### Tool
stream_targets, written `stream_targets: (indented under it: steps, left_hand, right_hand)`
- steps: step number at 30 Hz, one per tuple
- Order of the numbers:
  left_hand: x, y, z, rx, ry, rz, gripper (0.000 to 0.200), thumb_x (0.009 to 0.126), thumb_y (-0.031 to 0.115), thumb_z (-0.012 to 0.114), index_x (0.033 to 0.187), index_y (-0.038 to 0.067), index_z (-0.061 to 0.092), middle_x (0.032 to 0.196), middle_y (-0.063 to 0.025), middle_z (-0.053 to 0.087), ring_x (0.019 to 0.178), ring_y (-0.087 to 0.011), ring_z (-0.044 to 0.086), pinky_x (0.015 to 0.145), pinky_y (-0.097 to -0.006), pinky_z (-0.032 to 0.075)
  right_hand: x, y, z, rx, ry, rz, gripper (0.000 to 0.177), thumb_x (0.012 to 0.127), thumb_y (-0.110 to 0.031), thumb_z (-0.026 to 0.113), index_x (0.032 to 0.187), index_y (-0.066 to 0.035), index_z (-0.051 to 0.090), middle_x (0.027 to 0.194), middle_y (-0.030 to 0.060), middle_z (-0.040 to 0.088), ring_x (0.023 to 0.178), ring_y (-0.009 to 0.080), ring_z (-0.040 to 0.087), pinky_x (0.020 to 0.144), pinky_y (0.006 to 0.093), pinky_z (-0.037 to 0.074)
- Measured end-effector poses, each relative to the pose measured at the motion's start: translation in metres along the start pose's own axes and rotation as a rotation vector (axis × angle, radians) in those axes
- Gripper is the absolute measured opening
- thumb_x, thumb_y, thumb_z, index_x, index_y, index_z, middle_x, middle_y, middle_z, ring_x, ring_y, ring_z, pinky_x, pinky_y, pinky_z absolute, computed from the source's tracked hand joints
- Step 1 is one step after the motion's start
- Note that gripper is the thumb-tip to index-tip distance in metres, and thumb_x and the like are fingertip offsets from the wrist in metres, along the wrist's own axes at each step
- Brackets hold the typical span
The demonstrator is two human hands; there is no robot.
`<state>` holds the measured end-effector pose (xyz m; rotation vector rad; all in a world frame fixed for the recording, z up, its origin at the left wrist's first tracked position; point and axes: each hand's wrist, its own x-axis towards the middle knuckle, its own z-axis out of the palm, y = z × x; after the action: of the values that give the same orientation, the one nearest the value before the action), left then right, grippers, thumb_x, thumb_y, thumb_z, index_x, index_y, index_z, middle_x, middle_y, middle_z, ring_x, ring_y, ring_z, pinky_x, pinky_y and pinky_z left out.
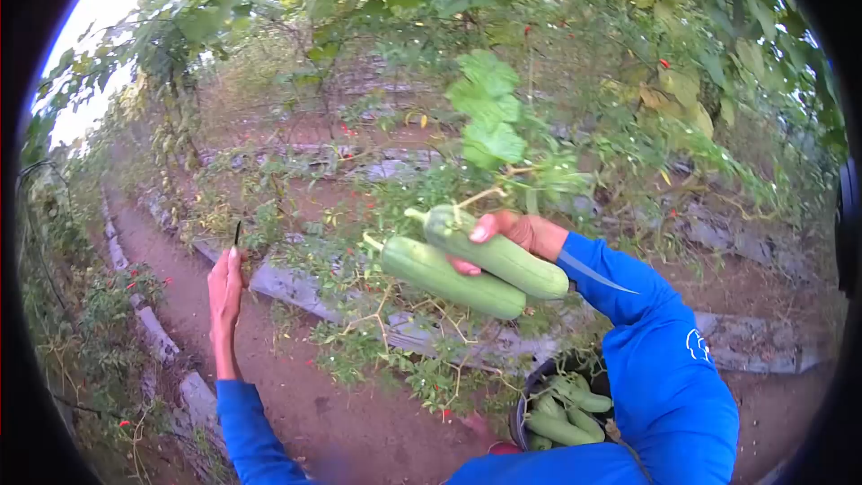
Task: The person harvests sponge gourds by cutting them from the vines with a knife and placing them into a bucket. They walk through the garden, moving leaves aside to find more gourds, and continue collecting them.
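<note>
Far left: low leafy plants [76, 305] were seen dotted with red fruits [124, 423], bordered by a pale edging [157, 337]. Beside this, a strip of bare brown soil [310, 404] was exposed.

Over the soil, the left hand [226, 286] was held raised, the forearm covered by a blue left sleeve [251, 436]. A thin dark object [237, 233] was gripped upright, fingers closed around its lower part; only the protruding tip was exposed, so its kind could not be made out.

Right of this: grey sheeting [296, 289] was laid along the planted row, partly covered by green growth.

Mid-view: two long green gourds [449, 277] were held side by side in the right hand [512, 233], above the row and well apart from the left hand. Both were tilted, stalk ends turned left. The thumb was laid over the upper gourd; fingertips were seen between the two, the grasp clamped on the pair. Broad leaves [489, 112] were seen above.

Below the right hand, more green gourds [558, 429] were heaped in a dark bucket [518, 415], partly hidden by the blue right sleeve [664, 350], which was marked in white.
</note>
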<state>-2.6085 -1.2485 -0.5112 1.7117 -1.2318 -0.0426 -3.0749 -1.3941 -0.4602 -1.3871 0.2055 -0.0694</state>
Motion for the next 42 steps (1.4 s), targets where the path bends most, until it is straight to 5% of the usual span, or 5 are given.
stream_targets:
  steps: [8, 17, 19, 25, 42]
  left_hand:
    - [-0.165, 0.038, 0.040, -0.758, -0.185, -0.285, 0.047, 0.101, 0.052, 0.042, 0.107, 0.007, 0.055, 0.063, 0.0024, 0.046, 0.048, -0.0042, 0.040, 0.040, -0.0200, 0.026]
    - [-0.286, 0.276, 0.160, -0.632, -0.637, 0.614, 0.060, 0.099, 0.054, 0.038, 0.099, -0.001, 0.062, 0.064, -0.0051, 0.056, 0.055, -0.0111, 0.051, 0.050, -0.0266, 0.035]
    - [-0.329, 0.327, 0.215, -0.797, -0.987, 0.804, 0.038, 0.100, 0.032, 0.049, 0.103, -0.003, 0.062, 0.072, -0.0129, 0.061, 0.055, -0.0205, 0.057, 0.051, -0.0343, 0.044]
    - [-0.523, 0.429, 0.362, -0.661, -1.726, 0.604, 0.026, 0.095, 0.026, 0.060, 0.107, 0.003, 0.064, 0.084, -0.0154, 0.066, 0.074, -0.0293, 0.066, 0.068, -0.0364, 0.052]
    - [-0.852, 0.664, 0.553, -0.977, -2.561, 1.148, 0.031, 0.100, 0.031, 0.051, 0.114, 0.004, 0.057, 0.095, -0.0185, 0.065, 0.084, -0.0345, 0.064, 0.073, -0.0432, 0.050]
  right_hand:
    - [-0.186, 0.103, 0.088, 0.351, 0.301, 0.240, 0.042, 0.082, -0.046, 0.063, 0.089, -0.004, 0.062, 0.088, 0.0091, 0.060, 0.077, 0.0199, 0.059, 0.072, 0.0330, 0.050]
    - [-0.432, 0.134, 0.261, 0.397, 1.139, 0.007, 0.042, 0.076, -0.047, 0.064, 0.083, -0.006, 0.064, 0.083, 0.0088, 0.059, 0.077, 0.0205, 0.057, 0.070, 0.0317, 0.047]
    - [-0.494, 0.155, 0.301, 0.373, 1.330, 0.131, 0.040, 0.077, -0.046, 0.065, 0.085, -0.008, 0.065, 0.083, 0.0068, 0.059, 0.079, 0.0192, 0.057, 0.072, 0.0314, 0.046]
    - [-0.628, 0.243, 0.397, 0.778, 1.604, 0.112, 0.040, 0.077, -0.046, 0.064, 0.090, -0.009, 0.065, 0.083, 0.0073, 0.060, 0.076, 0.0191, 0.058, 0.069, 0.0328, 0.048]
    - [-0.850, 0.356, 0.561, 1.053, 2.039, -0.019, 0.037, 0.078, -0.031, 0.064, 0.098, 0.000, 0.063, 0.087, 0.0115, 0.064, 0.084, 0.0237, 0.063, 0.080, 0.0343, 0.052]
